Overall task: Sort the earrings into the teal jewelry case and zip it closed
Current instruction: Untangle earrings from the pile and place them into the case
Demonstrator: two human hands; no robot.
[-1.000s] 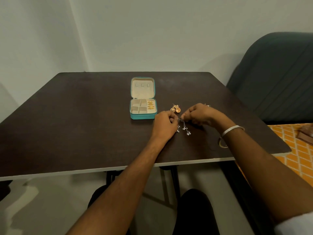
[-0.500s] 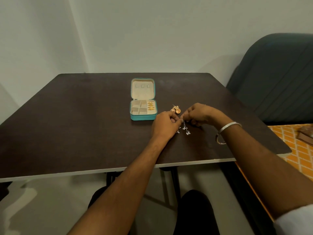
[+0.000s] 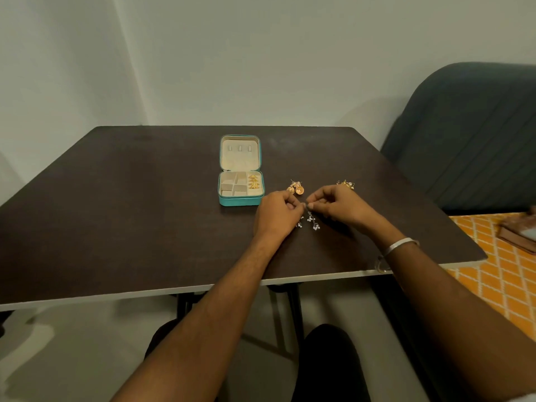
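- Your left hand (image 3: pixel 277 214) and right hand (image 3: pixel 342 206) meet near the middle of the dark table (image 3: pixel 130 198), fingertips almost touching.
- Both sets of fingers are pinched shut on the top of the silver dangle earrings (image 3: pixel 311 220); the small beaded drops hang just below your fingertips, down to the table surface or just above it, and you cannot tell which.
- One drop shows partly behind your left knuckles, the others hang in the gap between the hands.
- The teal jewelry case (image 3: pixel 240 172) lies open at about 10 o'clock from your hands, close by but not touching them.
- Its lid lies back flat toward the far edge, showing a cream lining with three small loops.
- The near half is divided into cream compartments; gold earrings in the case (image 3: pixel 253 181) fill the long right-hand compartment, while the other compartments look bare.
- A pair of round gold earrings (image 3: pixel 295 188) lies on the table at 12 o'clock from your left hand, just beyond the knuckles.
- Another gold earring (image 3: pixel 346 184) sits at 12 o'clock from your right hand, partly hidden by it.
- A silver bangle (image 3: pixel 401 245) circles your right wrist.
- A dark grey chair (image 3: pixel 470 134) stands past the table's right edge.
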